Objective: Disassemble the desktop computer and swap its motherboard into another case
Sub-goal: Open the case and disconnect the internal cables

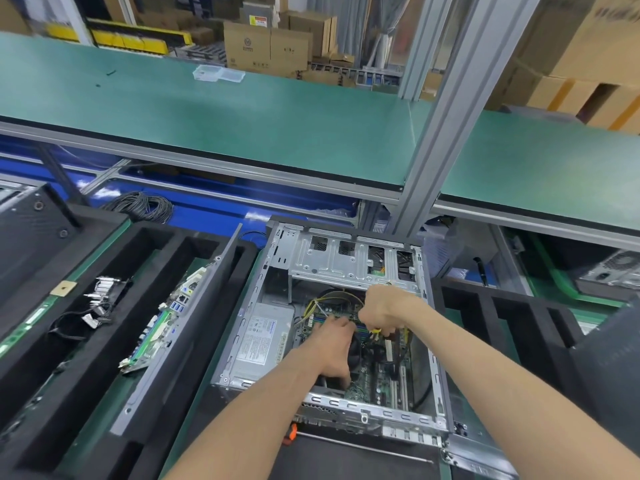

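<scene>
Forearms are extended from the near edge into the open desktop case point(437, 386), which lies on its side on the bench with its side panel off. The left hand point(332, 344) is laid over the middle of the motherboard point(372, 379), fingers spread forward and resting on the board near the memory slots; nothing is seen to be gripped by it. The right hand point(382, 311) is held just beyond, fingers curled down around a bundle of yellow and black power cables point(375, 330), though whether a connector is actually pinched is hard to tell, since the fingertips are hidden. The motherboard is still seated in the case floor, with the grey power supply point(261, 337) just to its left and the drive cage point(349, 259) at the far end. The board is judged light but stiff and fragile: it should be taken by its bare edges, never by the heatsink, slots or soldered parts, and lifted flat once cables and screws are released. The cables are soft and springy; connectors should be pulled by the plug body, not the wires. To the left, a second board point(157, 318) is stood in a black foam tray point(173, 268). Beyond, a green bench shelf point(242, 126) and stacked cardboard boxes point(266, 46) are noted.
</scene>
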The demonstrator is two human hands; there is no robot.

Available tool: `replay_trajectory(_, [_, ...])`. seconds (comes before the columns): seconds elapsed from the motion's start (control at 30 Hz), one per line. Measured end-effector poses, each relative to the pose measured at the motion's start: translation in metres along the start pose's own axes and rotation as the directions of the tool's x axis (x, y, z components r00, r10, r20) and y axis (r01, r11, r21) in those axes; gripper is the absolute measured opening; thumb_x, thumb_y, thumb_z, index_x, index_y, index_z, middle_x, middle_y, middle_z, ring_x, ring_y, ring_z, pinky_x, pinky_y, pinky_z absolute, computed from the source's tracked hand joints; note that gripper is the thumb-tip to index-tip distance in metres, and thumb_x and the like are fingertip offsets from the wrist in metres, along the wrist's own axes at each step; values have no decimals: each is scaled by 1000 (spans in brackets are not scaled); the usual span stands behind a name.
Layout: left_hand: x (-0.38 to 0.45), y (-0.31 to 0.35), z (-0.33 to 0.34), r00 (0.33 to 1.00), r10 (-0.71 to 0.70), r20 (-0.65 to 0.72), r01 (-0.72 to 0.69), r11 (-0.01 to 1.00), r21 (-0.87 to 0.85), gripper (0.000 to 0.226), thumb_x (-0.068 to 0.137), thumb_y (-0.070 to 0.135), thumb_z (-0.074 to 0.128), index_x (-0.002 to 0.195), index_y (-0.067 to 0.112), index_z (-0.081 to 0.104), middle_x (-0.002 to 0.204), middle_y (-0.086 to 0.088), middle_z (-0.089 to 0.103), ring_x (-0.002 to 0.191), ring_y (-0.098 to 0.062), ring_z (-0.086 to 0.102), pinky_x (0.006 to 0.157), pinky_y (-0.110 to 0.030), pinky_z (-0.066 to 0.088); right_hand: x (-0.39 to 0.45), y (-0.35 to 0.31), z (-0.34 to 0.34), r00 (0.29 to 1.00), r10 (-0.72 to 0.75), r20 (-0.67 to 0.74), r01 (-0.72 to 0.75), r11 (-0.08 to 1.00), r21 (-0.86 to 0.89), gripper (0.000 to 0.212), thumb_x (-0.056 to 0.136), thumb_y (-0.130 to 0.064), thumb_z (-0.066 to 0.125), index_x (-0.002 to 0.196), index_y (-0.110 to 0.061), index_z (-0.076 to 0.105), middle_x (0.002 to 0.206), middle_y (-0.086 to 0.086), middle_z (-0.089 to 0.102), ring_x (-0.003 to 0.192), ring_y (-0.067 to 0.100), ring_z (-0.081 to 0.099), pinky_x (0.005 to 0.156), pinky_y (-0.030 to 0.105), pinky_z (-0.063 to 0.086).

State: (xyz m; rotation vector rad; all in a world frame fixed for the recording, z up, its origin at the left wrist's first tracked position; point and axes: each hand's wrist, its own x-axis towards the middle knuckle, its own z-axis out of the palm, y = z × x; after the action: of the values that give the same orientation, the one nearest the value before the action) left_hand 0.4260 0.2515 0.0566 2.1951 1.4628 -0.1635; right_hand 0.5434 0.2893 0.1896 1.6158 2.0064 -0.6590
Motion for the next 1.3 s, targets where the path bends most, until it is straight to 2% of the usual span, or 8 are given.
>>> replay_trajectory(0.1, [-1,1,0,1000,6,2,-6,1000,-11,119,50,49,94,147,16,33,145,-3,40,135,-29,34,114,-51,35,-2,-6,5,974,-210,-85,164,913,-374,8,84,-19,52,84,-11,51,80,4,57,69,24,55,61,33,46])
replay_trajectory(0.2, [-4,2,-1,1000,14,-6,-14,998,-60,117,50,43,95,146,17,33,147,-3,39,137,-30,33,115,-52,32,-5,-6,13,888,-457,-47,315,680,-662,21,78,-18,61,74,-15,40,66,-1,38,56,23,44,47,28,31])
replay_trajectory(0.5, [-6,2,-5,1000,3,-9,-3,999,-32,105,52,44,94,138,10,44,135,-5,45,128,-28,38,110,-48,39,-1,3,-6,990,-10,137,29,991,-131,24,90,-15,53,69,-7,61,72,8,70,56,19,56,55,28,50])
replay_trajectory(0.7, [-5,4,-2,1000,-26,6,26,994,-106,92,51,41,96,126,17,50,120,-2,55,113,-26,50,101,-42,47,-11,-19,21,844,-536,19,321,476,-819,13,85,-21,66,96,-16,65,93,6,65,71,27,59,56,35,41])
replay_trajectory(0.93, [-6,4,-4,1000,-8,-14,7,999,-34,119,49,46,94,147,12,36,146,-5,42,136,-30,34,115,-47,35,3,-3,-2,988,-104,112,132,951,-281,25,85,-14,45,64,-7,56,59,8,61,58,22,56,63,32,51])
replay_trajectory(1.07, [-6,5,-4,1000,0,-7,0,1000,-21,115,48,47,94,144,14,38,141,-4,44,133,-29,37,112,-47,38,0,-5,2,975,-223,-24,182,849,-496,8,84,-19,51,85,-11,50,74,2,53,67,23,55,59,34,45])
replay_trajectory(1.23, [-7,5,-2,999,-25,-22,23,996,-81,89,47,45,96,120,20,52,115,1,52,113,-26,50,93,-36,47,-13,-11,24,828,-560,22,329,454,-828,10,85,-22,65,93,-18,64,89,7,64,70,28,62,54,34,38])
replay_trajectory(1.3, [-7,5,-2,1000,-22,-20,20,996,-84,98,46,45,95,128,19,49,123,0,50,118,-26,46,98,-39,47,-13,-6,21,836,-549,-15,336,532,-777,16,84,-18,67,99,-11,66,95,9,65,80,30,66,57,35,40])
